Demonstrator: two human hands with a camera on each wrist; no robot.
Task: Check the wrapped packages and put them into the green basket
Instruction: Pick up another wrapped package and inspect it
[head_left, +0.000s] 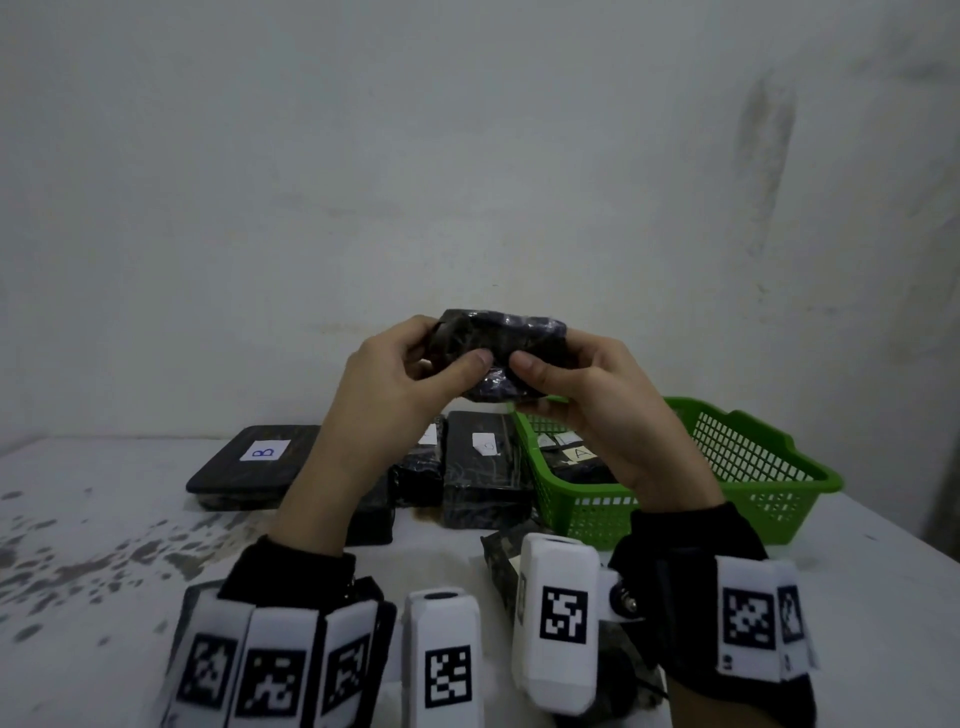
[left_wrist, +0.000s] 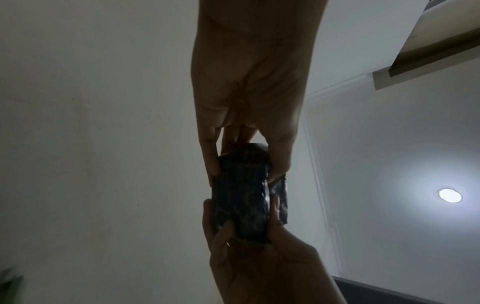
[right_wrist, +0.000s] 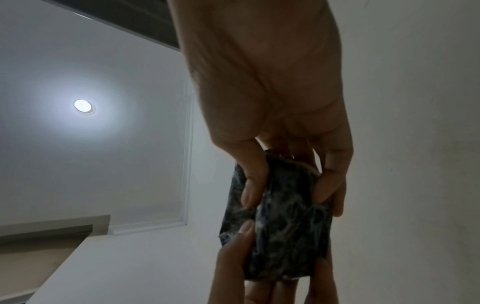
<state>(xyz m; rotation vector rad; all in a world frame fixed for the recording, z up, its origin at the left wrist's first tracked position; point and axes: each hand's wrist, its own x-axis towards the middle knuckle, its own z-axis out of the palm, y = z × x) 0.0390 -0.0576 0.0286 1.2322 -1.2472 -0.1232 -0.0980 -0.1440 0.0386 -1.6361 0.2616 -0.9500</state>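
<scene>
From the head view, both hands hold one dark wrapped package (head_left: 501, 353) lifted well above the surface (head_left: 104, 519), roughly at eye level, most likely so its wrapping can be looked over. The left hand (head_left: 395, 384) grips its left end and the right hand (head_left: 587, 395) its right end, thumbs meeting on the near face. The green basket (head_left: 727, 467) sits on the surface to the right, below the right hand, with at least one labelled package inside. More packages lie in a group just left of the basket, one flat pack marked B (head_left: 254, 460) furthest left, and another package (head_left: 501, 566) lies nearer the person. They seem to wait their turn.

In the left wrist view, the left hand's fingers (left_wrist: 210, 156) and thumb clamp the package (left_wrist: 241, 197) from both sides, while the right hand (left_wrist: 259, 263) grips the far end. A ceiling lamp (left_wrist: 447, 195) glows behind.

In the right wrist view, the right hand (right_wrist: 272, 123) pinches the package (right_wrist: 285, 222) between thumb and fingers, and the left hand (right_wrist: 246, 273) takes the lower end. Held this way from both ends, it can be turned; I judge the check is under way and the drop into the basket comes next.
</scene>
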